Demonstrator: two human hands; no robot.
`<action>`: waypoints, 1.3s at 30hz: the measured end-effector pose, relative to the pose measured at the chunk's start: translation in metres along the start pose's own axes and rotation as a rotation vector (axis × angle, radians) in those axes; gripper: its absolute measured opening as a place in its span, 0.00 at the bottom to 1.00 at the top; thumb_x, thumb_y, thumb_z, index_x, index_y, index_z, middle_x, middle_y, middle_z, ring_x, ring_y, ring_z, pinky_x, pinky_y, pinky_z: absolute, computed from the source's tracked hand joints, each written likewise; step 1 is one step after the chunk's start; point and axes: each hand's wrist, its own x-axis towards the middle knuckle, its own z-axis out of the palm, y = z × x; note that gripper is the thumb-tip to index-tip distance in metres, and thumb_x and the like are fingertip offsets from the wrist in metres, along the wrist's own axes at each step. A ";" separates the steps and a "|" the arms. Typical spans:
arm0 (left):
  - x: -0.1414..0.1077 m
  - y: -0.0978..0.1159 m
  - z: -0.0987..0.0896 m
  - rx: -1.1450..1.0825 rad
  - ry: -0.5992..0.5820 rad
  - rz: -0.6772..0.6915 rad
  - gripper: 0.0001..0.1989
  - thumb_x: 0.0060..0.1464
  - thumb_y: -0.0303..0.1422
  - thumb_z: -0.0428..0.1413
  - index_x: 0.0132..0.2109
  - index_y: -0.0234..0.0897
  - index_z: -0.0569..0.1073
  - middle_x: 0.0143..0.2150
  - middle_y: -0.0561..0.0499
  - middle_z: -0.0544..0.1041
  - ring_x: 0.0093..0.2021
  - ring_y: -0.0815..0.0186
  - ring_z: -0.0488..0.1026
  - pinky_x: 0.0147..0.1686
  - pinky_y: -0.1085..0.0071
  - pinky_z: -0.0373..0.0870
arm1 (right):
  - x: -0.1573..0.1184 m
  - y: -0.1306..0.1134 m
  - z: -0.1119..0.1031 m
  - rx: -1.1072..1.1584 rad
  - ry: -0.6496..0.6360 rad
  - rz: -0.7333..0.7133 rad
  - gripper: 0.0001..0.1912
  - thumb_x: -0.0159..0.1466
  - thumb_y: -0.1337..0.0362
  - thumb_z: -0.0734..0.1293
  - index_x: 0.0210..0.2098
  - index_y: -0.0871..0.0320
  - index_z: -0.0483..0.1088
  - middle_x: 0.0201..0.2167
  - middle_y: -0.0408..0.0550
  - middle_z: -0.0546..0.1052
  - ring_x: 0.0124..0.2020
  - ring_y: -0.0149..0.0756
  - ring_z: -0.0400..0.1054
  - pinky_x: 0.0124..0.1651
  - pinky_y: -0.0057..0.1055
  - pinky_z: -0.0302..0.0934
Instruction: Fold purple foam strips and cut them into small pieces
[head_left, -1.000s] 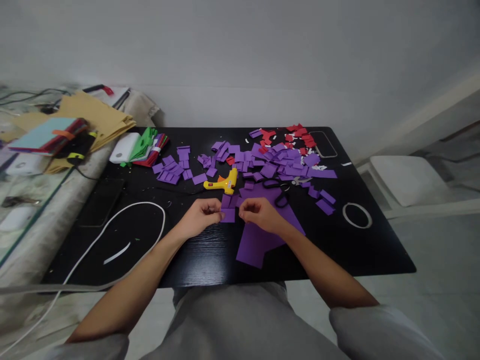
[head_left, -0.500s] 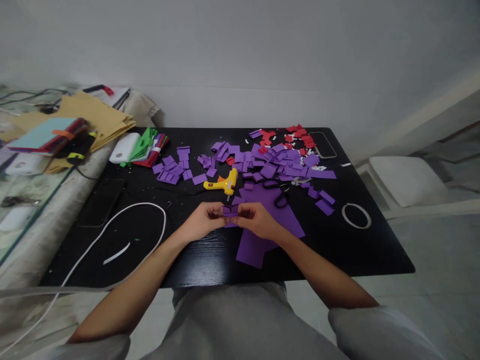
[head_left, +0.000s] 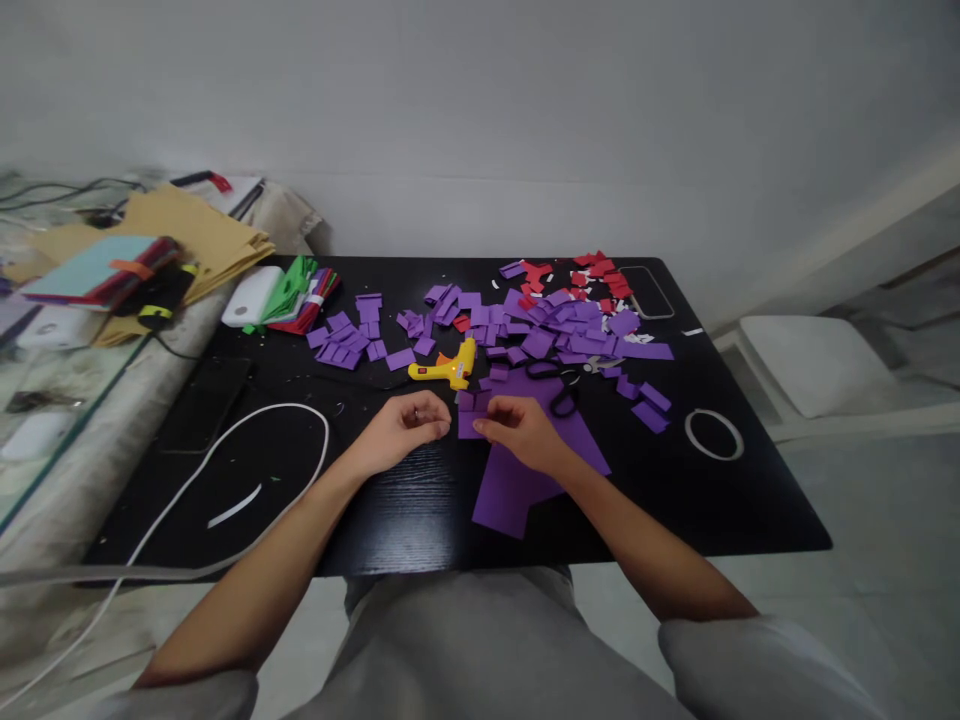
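My right hand (head_left: 519, 430) pinches a folded purple paper piece (head_left: 470, 424) by its right side, thumb in front. The piece has a raised flap along its top. To its left, my left hand (head_left: 405, 428) is loosely curled and holds nothing, with a gap between thumb and fingers. Under my right hand lie larger purple paper sheets (head_left: 510, 495). Just beyond the hands rests a yellow glue gun (head_left: 446, 368). Black-handled scissors (head_left: 564, 385) lie to the right, partly over the purple sheets.
Folded purple pieces (head_left: 559, 325) are heaped at the back, with red scraps (head_left: 600, 275) behind. A white cable (head_left: 259, 412) loops across the left side near a dark phone (head_left: 204, 405). A tape ring (head_left: 714, 434) lies at right. Green paper bundles (head_left: 292, 290) stand back left.
My left hand has let go of the folded purple piece and moved left. My right hand keeps hold of it and has shifted slightly right.
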 end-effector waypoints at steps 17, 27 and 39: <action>-0.007 -0.001 0.017 0.024 0.111 0.211 0.05 0.56 0.31 0.60 0.38 0.36 0.80 0.29 0.53 0.77 0.26 0.70 0.71 0.27 0.75 0.67 | -0.008 0.003 0.010 0.104 0.062 -0.179 0.10 0.62 0.54 0.73 0.37 0.53 0.76 0.33 0.46 0.78 0.35 0.37 0.73 0.41 0.36 0.70; -0.011 -0.003 0.013 0.281 0.116 0.406 0.08 0.65 0.32 0.57 0.43 0.36 0.81 0.38 0.48 0.82 0.37 0.65 0.78 0.40 0.70 0.72 | -0.006 0.006 0.014 0.173 0.100 -0.088 0.16 0.56 0.53 0.79 0.35 0.54 0.74 0.31 0.43 0.79 0.32 0.34 0.74 0.40 0.34 0.72; -0.010 -0.003 0.019 0.381 0.223 0.474 0.04 0.62 0.34 0.64 0.40 0.39 0.83 0.38 0.48 0.86 0.38 0.64 0.81 0.42 0.68 0.75 | -0.010 0.008 0.018 -0.011 0.163 -0.223 0.12 0.62 0.53 0.76 0.38 0.54 0.81 0.37 0.49 0.85 0.39 0.40 0.79 0.46 0.38 0.73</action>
